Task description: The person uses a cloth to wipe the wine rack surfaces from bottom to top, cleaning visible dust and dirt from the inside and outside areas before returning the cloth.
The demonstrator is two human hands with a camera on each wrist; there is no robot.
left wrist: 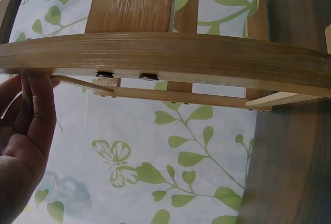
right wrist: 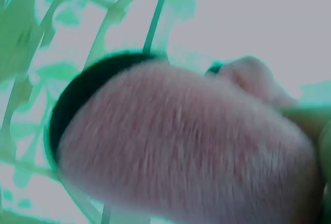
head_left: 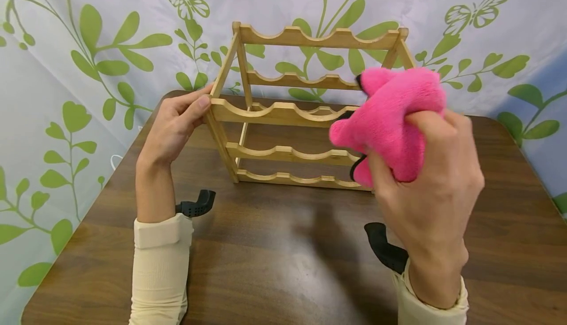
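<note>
A light wooden wine rack [head_left: 283, 113] with scalloped rails stands on the dark wood table. At its front left corner my left hand [head_left: 170, 128] grips the frame, thumb on the front and fingers behind. The left wrist view shows that hand [left wrist: 28, 125] against a wooden bar [left wrist: 207, 61] with dark screw heads under it. My right hand [head_left: 436, 182] holds a bunched pink cloth [head_left: 394, 113] with black edging, raised before the rack's right side and hiding part of it. Close up in the right wrist view, the cloth [right wrist: 181, 146] fills much of the frame, blurred.
The brown table [head_left: 248, 256] reaches back to a pale curtain [head_left: 35, 79] printed with green leaves and butterflies. Black wrist mounts [head_left: 197, 204] stick out from both sleeves. A thin white cable loop [head_left: 114, 161] shows at the table's left edge.
</note>
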